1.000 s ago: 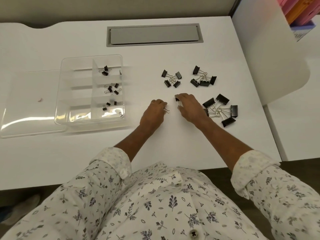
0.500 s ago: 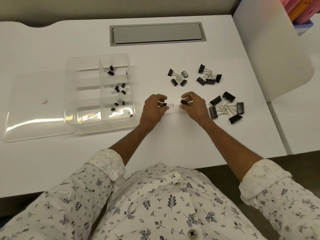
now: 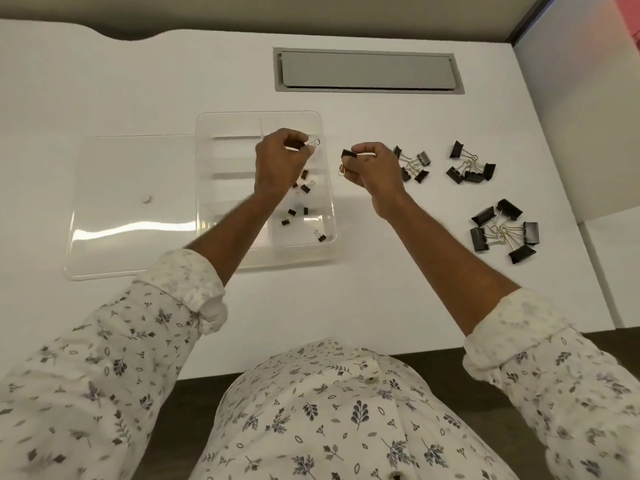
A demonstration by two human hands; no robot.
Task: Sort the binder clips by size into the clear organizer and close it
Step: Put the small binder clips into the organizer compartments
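The clear organizer (image 3: 221, 126) lies open on the white desk, its flat lid (image 3: 131, 209) beside it on the left. Small black clips (image 3: 304, 188) sit in its right-hand compartments. My left hand (image 3: 280, 161) hovers over the organizer's upper right compartment, pinching a small binder clip (image 3: 313, 143). My right hand (image 3: 372, 168) is raised just right of the organizer, holding another small binder clip (image 3: 348, 154). Three piles remain on the desk: a small-clip pile (image 3: 414, 164), a medium-clip pile (image 3: 471, 168) and a large-clip pile (image 3: 504, 230).
A grey cable hatch (image 3: 367, 69) is set into the desk behind the organizer. A white panel (image 3: 585, 116) rises along the right side. The desk's front edge runs just ahead of my patterned shirt.
Both hands lifted from the desk, each with a small clip. My left hand moved over the organizer and my right hand followed leftward. The camera view shifted, so everything appears further right.
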